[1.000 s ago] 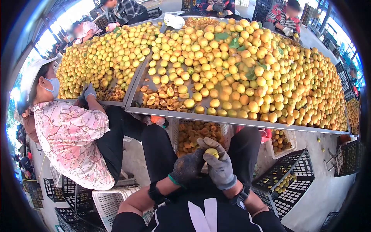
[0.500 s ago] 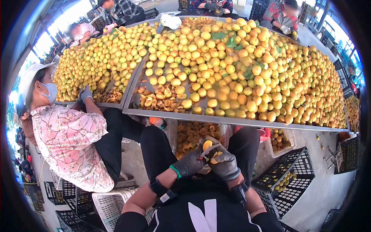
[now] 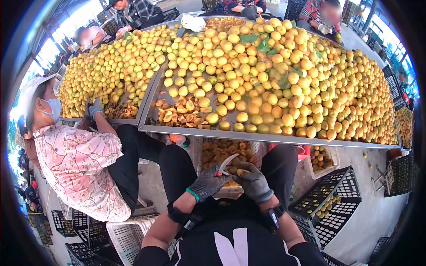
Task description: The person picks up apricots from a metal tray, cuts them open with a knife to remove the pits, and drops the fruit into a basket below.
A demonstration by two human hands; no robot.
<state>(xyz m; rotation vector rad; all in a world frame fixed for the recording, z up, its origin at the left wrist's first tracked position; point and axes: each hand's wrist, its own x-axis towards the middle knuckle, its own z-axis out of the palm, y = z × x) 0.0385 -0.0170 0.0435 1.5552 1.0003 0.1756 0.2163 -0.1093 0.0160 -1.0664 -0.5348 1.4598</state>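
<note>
My left hand [image 3: 207, 182], in a dark knitted glove with a green cuff, is closed round the red handle of a small curved knife [image 3: 228, 163]. Its pale blade points up and to the right. Beside it my right hand [image 3: 254, 182], in a grey coated glove, pinches a piece of apricot [image 3: 242, 172], mostly covered by the fingers. Both hands are over my lap, at the near side of a white crate [image 3: 199, 155] holding cut apricots [image 3: 222, 153]. In front, whole apricots [image 3: 284, 75] are heaped on a metal-edged table [image 3: 266, 138].
Apricot scraps [image 3: 177, 113] lie near the table's front edge. A co-worker [image 3: 75, 159] in a floral top sits at my left, hands at the fruit; others sit across the table. Black crates [image 3: 333, 208] stand at right, a white crate [image 3: 126, 239] at lower left.
My hands have moved apart slightly. The knife's blade now shows, raised between them. The bright orange cut apricot seen at my fingers before is gone from there; a smaller-looking piece shows in my right hand.
</note>
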